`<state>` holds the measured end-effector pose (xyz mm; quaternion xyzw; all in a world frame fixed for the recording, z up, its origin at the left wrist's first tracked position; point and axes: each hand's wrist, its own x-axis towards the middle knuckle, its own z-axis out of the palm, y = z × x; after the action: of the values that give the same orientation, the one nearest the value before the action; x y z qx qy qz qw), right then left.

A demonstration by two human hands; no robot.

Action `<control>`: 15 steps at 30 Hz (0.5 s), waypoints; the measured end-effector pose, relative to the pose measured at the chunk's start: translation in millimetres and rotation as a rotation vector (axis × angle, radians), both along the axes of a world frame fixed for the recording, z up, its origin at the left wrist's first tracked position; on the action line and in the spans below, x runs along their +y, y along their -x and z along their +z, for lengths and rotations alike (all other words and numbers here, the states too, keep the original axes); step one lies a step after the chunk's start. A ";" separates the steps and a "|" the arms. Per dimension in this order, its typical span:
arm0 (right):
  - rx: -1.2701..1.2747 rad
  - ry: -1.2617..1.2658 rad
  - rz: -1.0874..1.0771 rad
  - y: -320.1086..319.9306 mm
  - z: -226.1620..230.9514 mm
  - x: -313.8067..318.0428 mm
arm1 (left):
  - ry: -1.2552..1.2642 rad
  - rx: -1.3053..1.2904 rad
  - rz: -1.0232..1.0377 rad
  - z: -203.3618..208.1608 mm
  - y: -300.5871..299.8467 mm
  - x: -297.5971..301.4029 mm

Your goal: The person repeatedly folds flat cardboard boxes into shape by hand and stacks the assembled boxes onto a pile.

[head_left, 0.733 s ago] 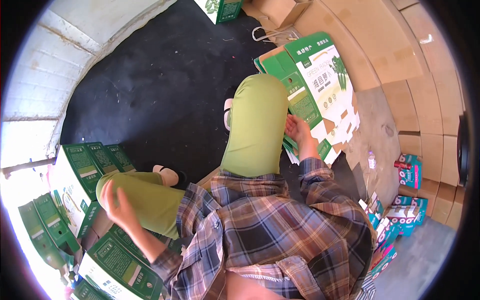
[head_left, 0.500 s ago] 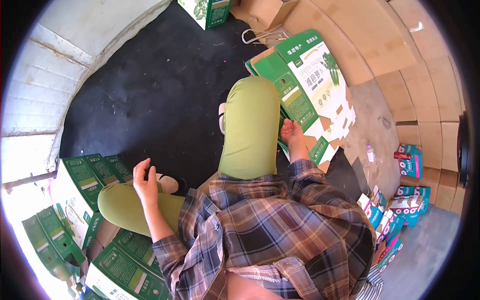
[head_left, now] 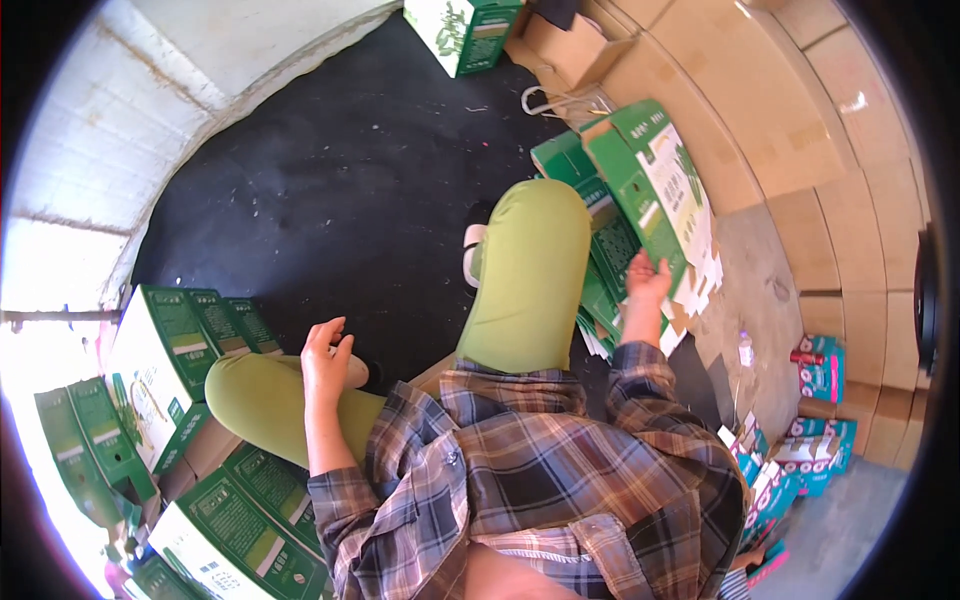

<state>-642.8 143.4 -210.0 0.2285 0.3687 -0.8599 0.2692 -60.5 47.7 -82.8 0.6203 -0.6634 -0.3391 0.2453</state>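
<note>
My right hand grips the near edge of a flattened green-and-white carton to the right of my knee. That carton is tilted up, its printed white panel facing right. Under it lie more flattened green cartons, partly covered by it and by my leg. Over my left thigh hovers my left hand, open and holding nothing, its fingers loosely bent and the thumb apart. Nearest to it stand green-and-white boxes set up in a row on the left.
More green boxes stand at the lower left. Another green-and-white box and an open brown carton are at the far end. Brown cartons are stacked along the right, with a small bottle and teal boxes nearby. A black sheet covers the floor.
My right hand has moved right and taken hold of the top flattened carton, which now tilts up off the others. My left hand stays over the thigh, and the whole view has shifted.
</note>
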 end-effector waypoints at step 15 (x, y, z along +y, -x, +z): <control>0.948 -0.268 0.040 -85.0 203.1 -56.8 | -0.058 0.109 0.080 14.9 -4.4 -3.6</control>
<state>-557.8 86.5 -6.8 -0.1625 0.5623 -0.8089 0.0566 -56.1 44.0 -67.9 0.6339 -0.6136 -0.3812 0.2763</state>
